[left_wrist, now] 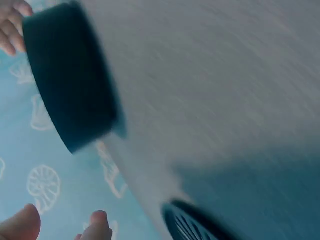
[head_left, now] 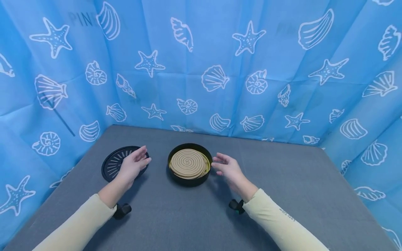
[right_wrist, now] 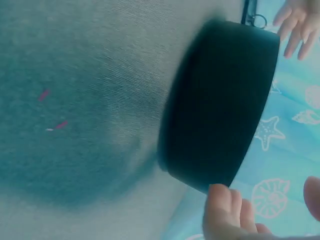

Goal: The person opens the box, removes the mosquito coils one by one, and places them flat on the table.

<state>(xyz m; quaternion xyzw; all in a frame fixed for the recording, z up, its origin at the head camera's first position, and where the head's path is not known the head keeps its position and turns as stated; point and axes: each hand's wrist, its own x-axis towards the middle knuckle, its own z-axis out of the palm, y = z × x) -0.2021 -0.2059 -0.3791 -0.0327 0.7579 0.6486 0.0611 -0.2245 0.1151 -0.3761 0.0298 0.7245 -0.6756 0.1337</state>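
Observation:
A round black tin (head_left: 188, 182) stands uncovered on the table, holding tan spiral mosquito coils (head_left: 186, 163) with a strip of yellow (head_left: 207, 166) showing along their right side. To its left lies a round black slotted lid (head_left: 109, 168). My left hand (head_left: 131, 169) hovers over the lid's right part, fingers loosely bent and holding nothing. Beside the tin's right rim is my right hand (head_left: 231, 171), its fingers relaxed; whether the fingertips touch the wall cannot be told. In the right wrist view, the tin's dark side (right_wrist: 220, 105) rises just beyond those fingertips.
The grey table (head_left: 188, 223) ends at a blue curtain (head_left: 201, 45) printed with shells and starfish, which surrounds its back and sides. A black wrist camera (head_left: 121, 211) sits under the left wrist, another camera (head_left: 235, 206) under the right.

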